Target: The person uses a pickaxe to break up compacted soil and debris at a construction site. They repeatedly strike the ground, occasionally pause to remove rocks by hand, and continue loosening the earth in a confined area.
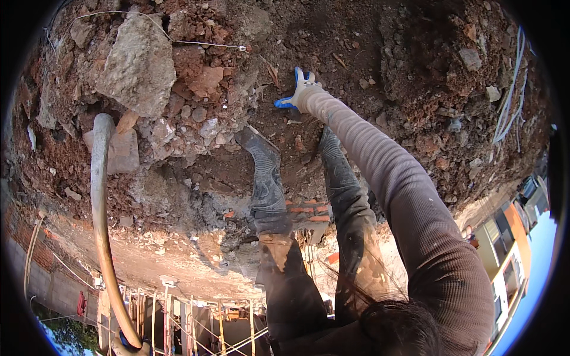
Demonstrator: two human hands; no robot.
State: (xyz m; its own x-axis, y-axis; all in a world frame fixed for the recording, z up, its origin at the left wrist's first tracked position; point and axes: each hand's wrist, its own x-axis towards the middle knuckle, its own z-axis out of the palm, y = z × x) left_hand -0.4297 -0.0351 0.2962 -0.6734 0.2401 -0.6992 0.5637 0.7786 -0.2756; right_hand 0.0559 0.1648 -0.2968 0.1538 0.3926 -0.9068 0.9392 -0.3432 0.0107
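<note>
My right hand point(303, 94), in a pale glove with blue fingers, reaches down over the loose brown soil just beyond my boots. Its thumb and fingers are spread, and nothing shows in them. At the lower left edge my left hand point(129, 347), gloved and partly cut off, is closed around the end of a long wooden tool handle point(104, 231). The handle rises past the rubble, its grey, worn far end beside a flat stone block point(123, 151). No tool head is visible.
A large rough chunk of concrete point(139, 68) lies at the far left, with a thin wire point(205, 43) across the rubble. Pale strands point(512, 98) lie at the right. My boots point(258, 145) stand in a dug-out hollow near some exposed bricks point(307, 210).
</note>
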